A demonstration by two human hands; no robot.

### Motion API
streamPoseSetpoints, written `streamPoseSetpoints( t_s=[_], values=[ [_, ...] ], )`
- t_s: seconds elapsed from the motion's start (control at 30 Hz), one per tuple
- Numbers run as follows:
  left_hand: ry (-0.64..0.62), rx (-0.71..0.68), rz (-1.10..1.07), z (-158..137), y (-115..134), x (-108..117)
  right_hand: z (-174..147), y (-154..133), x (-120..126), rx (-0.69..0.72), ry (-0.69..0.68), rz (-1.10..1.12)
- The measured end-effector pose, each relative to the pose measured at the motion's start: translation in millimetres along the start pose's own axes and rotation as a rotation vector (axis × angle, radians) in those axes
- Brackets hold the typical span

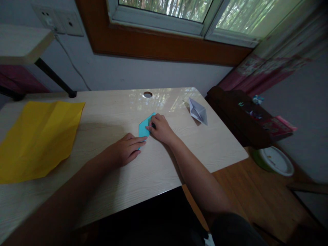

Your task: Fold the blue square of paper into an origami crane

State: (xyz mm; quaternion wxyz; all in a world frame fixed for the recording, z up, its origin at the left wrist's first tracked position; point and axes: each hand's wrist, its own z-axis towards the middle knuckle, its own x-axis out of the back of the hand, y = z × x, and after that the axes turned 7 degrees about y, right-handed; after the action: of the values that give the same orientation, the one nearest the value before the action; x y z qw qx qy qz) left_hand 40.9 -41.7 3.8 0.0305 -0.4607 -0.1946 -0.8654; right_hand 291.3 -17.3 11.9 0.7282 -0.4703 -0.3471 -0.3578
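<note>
A small piece of folded turquoise paper (144, 128) lies on the pale wood-grain table, angled between my two hands. My left hand (128, 148) rests at its lower end, fingers stretched out and lying flat, with the fingertips on the paper. At the upper right edge, my right hand (161, 129) has its fingers curled in and pinched on the paper. Part of the paper is hidden under the fingers of both hands. Farther right stands a folded white paper boat (198, 111).
A large creased yellow sheet (43, 136) covers the table's left side. Behind it, a raised shelf (23, 42) stands on black legs. The table (164, 174) has a round cable hole (148, 94) near the wall. A green and white bin (275, 160) sits on the floor at right.
</note>
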Motion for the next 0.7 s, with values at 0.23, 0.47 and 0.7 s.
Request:
streamPoseSetpoints(
  t_s=[0.23, 0.47, 0.7],
  values=[
    [0.011, 0.001, 0.043, 0.5, 1.0, -5.4, -0.7, -0.6, -0.8, 0.000, 0.033, 0.019],
    [0.023, 0.015, 0.067, 1.8, 4.6, -7.1, -0.6, 6.2, -2.5, -0.047, 0.090, -0.031],
    [-0.034, 0.060, 0.123, 6.2, 9.7, -3.4, -2.8, 12.7, 1.1, -0.085, 0.103, -0.103]
  ],
)
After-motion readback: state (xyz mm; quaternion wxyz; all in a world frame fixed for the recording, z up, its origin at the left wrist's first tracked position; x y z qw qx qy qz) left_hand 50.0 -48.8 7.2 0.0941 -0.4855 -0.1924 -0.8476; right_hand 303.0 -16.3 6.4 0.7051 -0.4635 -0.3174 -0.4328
